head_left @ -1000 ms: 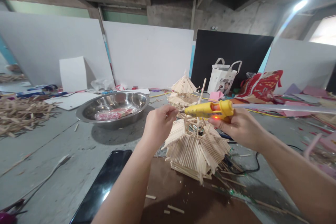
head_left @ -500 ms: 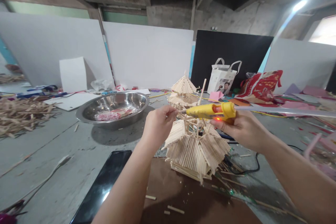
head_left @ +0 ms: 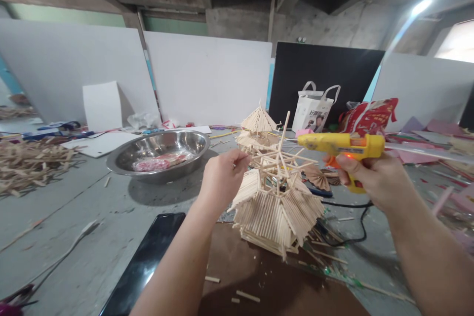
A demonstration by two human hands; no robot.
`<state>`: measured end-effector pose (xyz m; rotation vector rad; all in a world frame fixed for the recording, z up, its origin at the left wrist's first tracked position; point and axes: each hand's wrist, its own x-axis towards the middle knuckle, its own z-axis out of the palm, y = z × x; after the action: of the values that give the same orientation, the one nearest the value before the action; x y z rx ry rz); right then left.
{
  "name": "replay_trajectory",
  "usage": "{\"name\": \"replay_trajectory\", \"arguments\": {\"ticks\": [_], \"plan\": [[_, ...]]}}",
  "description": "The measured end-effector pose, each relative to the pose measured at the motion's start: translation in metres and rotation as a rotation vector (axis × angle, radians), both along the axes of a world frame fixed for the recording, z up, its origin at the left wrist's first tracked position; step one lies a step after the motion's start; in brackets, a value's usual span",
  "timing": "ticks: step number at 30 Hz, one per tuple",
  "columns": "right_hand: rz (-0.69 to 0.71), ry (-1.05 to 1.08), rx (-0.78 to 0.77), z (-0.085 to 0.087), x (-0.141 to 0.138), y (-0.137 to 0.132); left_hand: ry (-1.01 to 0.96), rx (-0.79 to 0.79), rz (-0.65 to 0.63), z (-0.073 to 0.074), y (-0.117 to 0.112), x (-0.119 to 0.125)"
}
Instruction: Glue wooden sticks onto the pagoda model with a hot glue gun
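A model pavilion built of thin wooden sticks (head_left: 277,212) stands before me, with a slatted lower roof and an open stick frame above it. At the upper frame's left side my left hand (head_left: 225,173) is closed in a pinch on a wooden stick; the fingers hide the stick's end. My right hand (head_left: 370,173) grips a yellow hot glue gun (head_left: 340,144) to the right of the frame, its nozzle pointing left and apart from the sticks. A clear glue stick (head_left: 425,151) extends from the gun's back, and its small light glows orange.
A second stick tower (head_left: 259,121) stands behind. To the left are a steel basin (head_left: 126,170) with wrapped packets, a black phone (head_left: 148,256) and a pile of wood strips (head_left: 33,165). A brown board (head_left: 281,286) lies under the model; a black cable (head_left: 355,242) runs at right.
My right hand has drawn the glue gun away to the right, from beside my left fingers to clear of the frame. My left hand has stayed in its pinch.
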<state>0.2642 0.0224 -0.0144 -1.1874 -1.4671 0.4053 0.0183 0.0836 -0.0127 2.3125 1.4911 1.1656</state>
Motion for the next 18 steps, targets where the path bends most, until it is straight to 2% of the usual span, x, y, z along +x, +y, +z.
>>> {"name": "replay_trajectory", "arguments": {"ticks": [5,8,9,10,13,16,18], "plan": [[-0.178,0.317,0.002,-0.021,0.024,0.004,-0.017,-0.016,0.002,-0.001,0.001,0.0],[-0.233,0.511,0.001,-0.035,0.039,0.017,-0.021,-0.029,0.004,-0.002,0.001,0.0],[-0.206,0.556,-0.059,-0.04,0.045,0.024,-0.025,-0.031,-0.001,-0.002,0.001,0.0],[-0.273,0.622,-0.036,-0.047,0.052,0.031,-0.028,-0.032,-0.008,-0.002,0.001,0.0],[-0.316,0.774,-0.206,-0.073,0.071,0.053,-0.034,-0.033,-0.019,-0.002,0.0,0.0],[-0.349,0.809,-0.334,-0.102,0.086,0.072,-0.034,-0.029,-0.014,-0.001,0.0,0.0],[-0.32,0.807,-0.417,-0.12,0.092,0.08,-0.034,-0.028,-0.01,-0.001,0.0,0.0]]}}
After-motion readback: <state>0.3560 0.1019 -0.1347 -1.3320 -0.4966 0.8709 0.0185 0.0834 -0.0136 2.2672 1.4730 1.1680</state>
